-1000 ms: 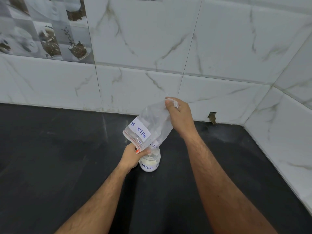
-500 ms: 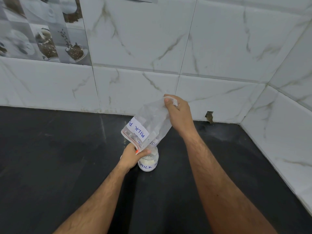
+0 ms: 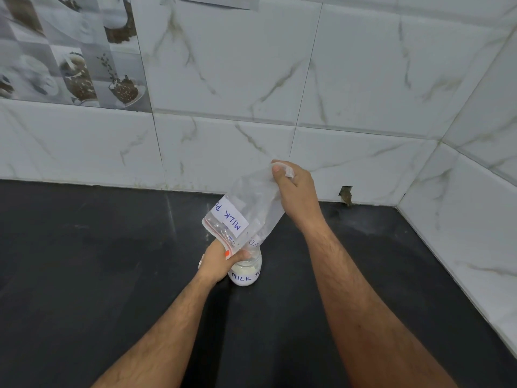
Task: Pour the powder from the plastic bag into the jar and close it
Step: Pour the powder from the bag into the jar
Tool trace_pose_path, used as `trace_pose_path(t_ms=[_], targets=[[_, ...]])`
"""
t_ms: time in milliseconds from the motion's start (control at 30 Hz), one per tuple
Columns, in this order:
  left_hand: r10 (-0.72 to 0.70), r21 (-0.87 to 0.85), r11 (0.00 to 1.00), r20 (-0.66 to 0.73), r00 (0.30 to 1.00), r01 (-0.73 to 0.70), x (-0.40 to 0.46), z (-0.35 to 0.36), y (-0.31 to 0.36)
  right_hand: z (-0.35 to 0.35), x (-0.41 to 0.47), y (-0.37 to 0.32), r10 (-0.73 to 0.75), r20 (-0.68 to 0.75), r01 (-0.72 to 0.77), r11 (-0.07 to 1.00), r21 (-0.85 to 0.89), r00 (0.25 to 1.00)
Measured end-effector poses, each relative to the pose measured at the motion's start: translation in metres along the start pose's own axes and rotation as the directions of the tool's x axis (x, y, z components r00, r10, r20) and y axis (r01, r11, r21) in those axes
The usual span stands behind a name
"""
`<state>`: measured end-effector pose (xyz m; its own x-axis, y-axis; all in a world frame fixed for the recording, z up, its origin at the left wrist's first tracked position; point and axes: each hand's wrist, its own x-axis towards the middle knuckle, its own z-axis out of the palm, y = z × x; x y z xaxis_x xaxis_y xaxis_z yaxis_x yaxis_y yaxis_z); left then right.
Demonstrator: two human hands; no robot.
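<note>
A clear zip-top plastic bag (image 3: 249,208) labelled "MILK" is tipped mouth-down over a small glass jar (image 3: 246,271) of white powder (image 3: 242,268) on a black countertop (image 3: 84,261). The right hand (image 3: 296,197) pinches its raised bottom corner; the left hand (image 3: 216,261) grips its mouth against the jar's rim.

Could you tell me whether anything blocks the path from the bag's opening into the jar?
Nothing visible does. The plastic bag is tipped mouth-down right over the jar, with the left hand steadying both there.
</note>
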<state>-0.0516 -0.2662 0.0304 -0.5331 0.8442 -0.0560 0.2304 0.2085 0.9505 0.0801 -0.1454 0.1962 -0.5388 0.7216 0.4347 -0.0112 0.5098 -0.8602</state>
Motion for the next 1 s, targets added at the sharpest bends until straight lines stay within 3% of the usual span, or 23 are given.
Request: trace_pose_path(t_ms=[133, 300, 433, 633, 733, 833, 1000], targets=[[0.014, -0.062, 0.998, 0.043, 0.999, -0.011, -0.003, -0.004, 0.008, -0.012, 0.001, 0.009, 0.2, -0.122, -0.17, 0.961, 0.219, 0.972], [-0.041, -0.084, 0.995, 0.087, 0.995, 0.048, 0.0, -0.017, 0.013, -0.036, 0.005, 0.033, 0.429, -0.226, -0.298, 0.843, 0.448, 0.875], [-0.105, -0.088, 0.99, 0.092, 0.99, 0.113, 0.005, -0.024, 0.014, -0.053, -0.001, 0.057, 0.576, -0.2, -0.321, 0.673, 0.666, 0.792], [-0.138, 0.02, 0.99, 0.062, 0.988, 0.137, 0.016, -0.021, 0.018, -0.064, -0.017, 0.082, 0.647, -0.104, -0.255, 0.436, 0.863, 0.755], [-0.072, 0.169, 0.984, 0.056, 0.996, 0.062, 0.017, -0.01, 0.028, -0.068, -0.02, 0.086, 0.67, -0.081, -0.214, 0.346, 0.914, 0.738], [0.085, 0.255, 0.963, 0.038, 0.996, -0.092, 0.023, 0.001, 0.031, -0.072, -0.022, 0.085, 0.689, -0.065, -0.202, 0.299, 0.933, 0.721], [0.263, 0.315, 0.924, -0.112, 0.958, -0.216, 0.024, 0.004, 0.05, -0.079, -0.02, 0.093, 0.765, -0.026, -0.231, 0.226, 0.946, 0.644]])
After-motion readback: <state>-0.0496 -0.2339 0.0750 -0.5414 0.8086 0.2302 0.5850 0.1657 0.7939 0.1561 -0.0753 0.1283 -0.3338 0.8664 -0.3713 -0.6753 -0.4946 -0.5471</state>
